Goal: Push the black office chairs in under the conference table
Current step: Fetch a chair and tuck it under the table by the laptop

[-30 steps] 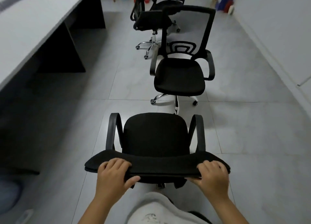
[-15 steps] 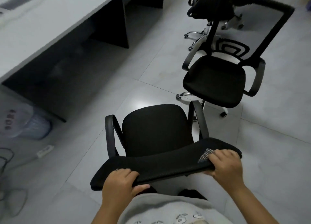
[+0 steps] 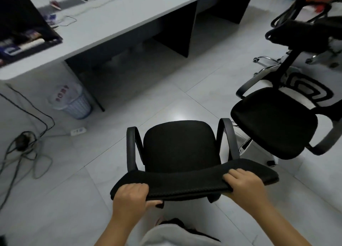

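Gripping the top of the backrest, we had our left hand [image 3: 130, 195] and right hand [image 3: 244, 183] on the near chair [image 3: 180, 146], fingers curled over its padded edge; it stood on the floor, well apart from the worktop [image 3: 118, 22]'s near edge; we judged it light and free-rolling, the soft top giving slightly; its base and castors were hidden; a second chair [image 3: 273, 123] stood just beside it.

Left hand [image 3: 131, 195] and right hand [image 3: 244, 183] grip backrest top of black chair [image 3: 180, 144], near conference table [image 3: 114, 18].
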Demonstrator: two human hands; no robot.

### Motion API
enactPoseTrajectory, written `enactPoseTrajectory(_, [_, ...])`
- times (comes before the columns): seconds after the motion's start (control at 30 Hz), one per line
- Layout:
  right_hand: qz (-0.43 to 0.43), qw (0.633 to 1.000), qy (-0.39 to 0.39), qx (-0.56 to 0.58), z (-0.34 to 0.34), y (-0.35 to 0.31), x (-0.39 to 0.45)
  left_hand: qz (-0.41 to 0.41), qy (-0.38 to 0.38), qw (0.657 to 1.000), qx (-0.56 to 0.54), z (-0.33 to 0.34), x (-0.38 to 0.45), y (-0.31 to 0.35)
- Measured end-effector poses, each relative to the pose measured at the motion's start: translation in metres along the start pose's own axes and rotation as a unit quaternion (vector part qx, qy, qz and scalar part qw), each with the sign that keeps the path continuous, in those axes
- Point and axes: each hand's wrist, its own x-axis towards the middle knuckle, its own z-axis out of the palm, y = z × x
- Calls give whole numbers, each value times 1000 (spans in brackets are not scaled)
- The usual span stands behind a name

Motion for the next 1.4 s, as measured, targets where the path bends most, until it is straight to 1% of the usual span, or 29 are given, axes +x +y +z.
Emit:
enactPoseTrajectory(0.17, [-9,1000,3,5,10,2,30,1,25,1000,4,6,27,-21])
enactPoseTrajectory(0.37, [-28,999,8,15,24,29,83,-19,46,999,18,21,65,-35])
enactPoseTrajectory(0.53, [-57,998,7,9,40,59,136,-40,118,991,50,41,103,-47])
enactPoseTrajectory(0.63, [-58,998,5,19,55,78,173,-37,149,985,79,53,137,-62])
enactPoseTrajectory(0.73, [-64,998,-1,23,66,92,220,-42,151,984,86,62,174,-84])
enactPoseTrajectory(0.87, [-77,997,7,24,77,110,291,-65,138,985,77,72,228,-114])
enactPoseTrajectory(1.0, [-96,995,-1,21,92,123,349,-85,132,985,65,82,266,-140])
enactPoseTrajectory(1.2, [-134,991,12,25,114,156,437,-112,145,979,88,97,330,-170])
enactPoseTrajectory(1.4, [-192,980,24,48,142,187,541,-181,137,969,101,114,401,-196])
